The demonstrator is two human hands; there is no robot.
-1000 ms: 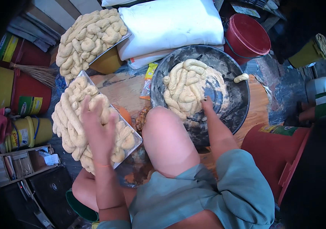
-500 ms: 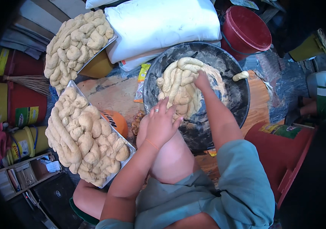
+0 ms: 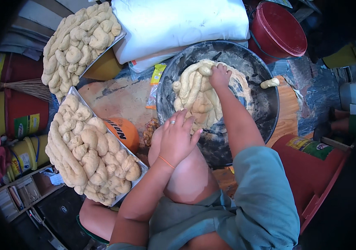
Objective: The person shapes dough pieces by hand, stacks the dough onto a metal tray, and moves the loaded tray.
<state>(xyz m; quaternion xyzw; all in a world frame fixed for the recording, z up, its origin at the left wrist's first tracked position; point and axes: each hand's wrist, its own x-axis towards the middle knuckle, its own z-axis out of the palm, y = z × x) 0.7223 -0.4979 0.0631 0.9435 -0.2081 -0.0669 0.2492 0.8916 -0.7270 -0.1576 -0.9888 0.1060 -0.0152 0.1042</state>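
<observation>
A wide black basin holds a pile of pale, floury dough ropes. At the pile's upper right side, my right hand has its bent fingers closed at the end of a thick dough rope. The palm side of that hand is hidden. My left hand, wearing a ring, lies flat on my raised knee beside the basin's near left rim. Its fingers are stretched out and hold nothing. One short dough piece lies across the basin's right rim.
On the left, two metal trays are heaped with twisted dough pieces. An orange container and a yellow packet sit left of the basin. White sacks lie behind it. Red buckets stand at right.
My right hand has moved slightly up and left, and its fingers now show over the dough's end. The left hand stays on the knee. The whole view has shifted a little.
</observation>
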